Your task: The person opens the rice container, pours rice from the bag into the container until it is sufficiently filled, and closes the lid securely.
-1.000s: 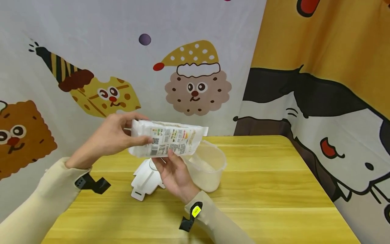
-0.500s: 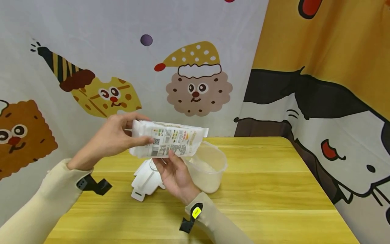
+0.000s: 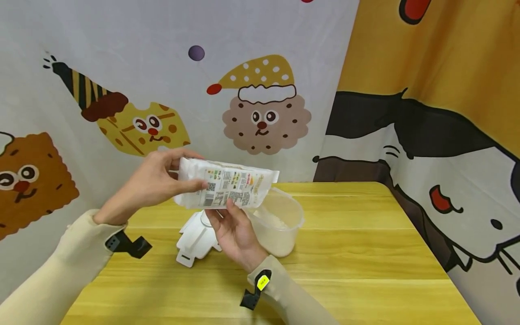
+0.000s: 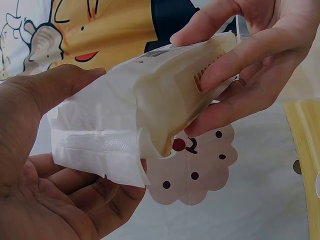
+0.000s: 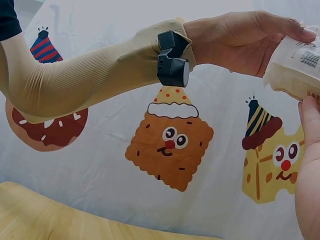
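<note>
A white printed plastic bag is held tilted in the air, its far right end over the rim of a clear plastic tub. My left hand grips the bag's left end, thumb along the printed face and fingers behind; in the left wrist view, the folded, sealed end rests in that palm. My right hand holds the bag from below, thumb on the front; its fingers curl round the other side in the left wrist view. Pale, fine contents lie heaped in the tub. The bag's mouth is hidden.
A white plastic lid with side flaps lies on the yellow wood-grain table, left of the tub and partly behind my right hand. A cartoon-printed curtain hangs behind the table and along its right side.
The pale heap in the tub looks slightly higher near the bag's end. Both hands and the bag hold nearly the same pose, with only a slight shift of the whole view.
</note>
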`<state>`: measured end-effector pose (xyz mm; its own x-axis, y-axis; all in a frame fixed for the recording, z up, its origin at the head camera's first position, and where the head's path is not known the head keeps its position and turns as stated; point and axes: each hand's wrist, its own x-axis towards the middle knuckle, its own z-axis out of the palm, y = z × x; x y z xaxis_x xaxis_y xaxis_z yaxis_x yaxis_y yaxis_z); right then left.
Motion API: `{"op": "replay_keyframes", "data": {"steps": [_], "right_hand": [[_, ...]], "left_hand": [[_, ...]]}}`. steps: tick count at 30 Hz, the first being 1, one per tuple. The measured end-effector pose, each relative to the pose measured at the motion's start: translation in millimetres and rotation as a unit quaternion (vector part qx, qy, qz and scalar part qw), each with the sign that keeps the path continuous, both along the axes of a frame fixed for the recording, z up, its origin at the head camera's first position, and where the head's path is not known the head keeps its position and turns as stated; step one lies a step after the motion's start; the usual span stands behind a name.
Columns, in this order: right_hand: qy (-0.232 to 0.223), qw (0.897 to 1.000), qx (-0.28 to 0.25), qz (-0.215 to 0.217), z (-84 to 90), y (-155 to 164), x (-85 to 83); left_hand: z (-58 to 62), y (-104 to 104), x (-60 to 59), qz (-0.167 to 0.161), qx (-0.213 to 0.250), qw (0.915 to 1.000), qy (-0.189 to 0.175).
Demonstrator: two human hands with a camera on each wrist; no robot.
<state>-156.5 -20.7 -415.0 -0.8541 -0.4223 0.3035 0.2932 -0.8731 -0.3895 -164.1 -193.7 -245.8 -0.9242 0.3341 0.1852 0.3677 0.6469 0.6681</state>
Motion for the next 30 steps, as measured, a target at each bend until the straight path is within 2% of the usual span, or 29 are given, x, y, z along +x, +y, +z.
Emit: {"op": "replay_keyframes", "data": {"steps": [12, 30], "right_hand": [[-0.014, 1.000, -0.009, -0.001, 2.7, 2.2, 0.6], [-0.002, 1.000, -0.012, -0.002, 3.0, 4.0, -0.9]], "left_hand": [[3.3, 6.1, -1.2, -0.004, 0.001, 1.0000, 0.008], [3.7, 8.4, -8.4, 0.008, -0.010, 0.9998, 0.012]]}}
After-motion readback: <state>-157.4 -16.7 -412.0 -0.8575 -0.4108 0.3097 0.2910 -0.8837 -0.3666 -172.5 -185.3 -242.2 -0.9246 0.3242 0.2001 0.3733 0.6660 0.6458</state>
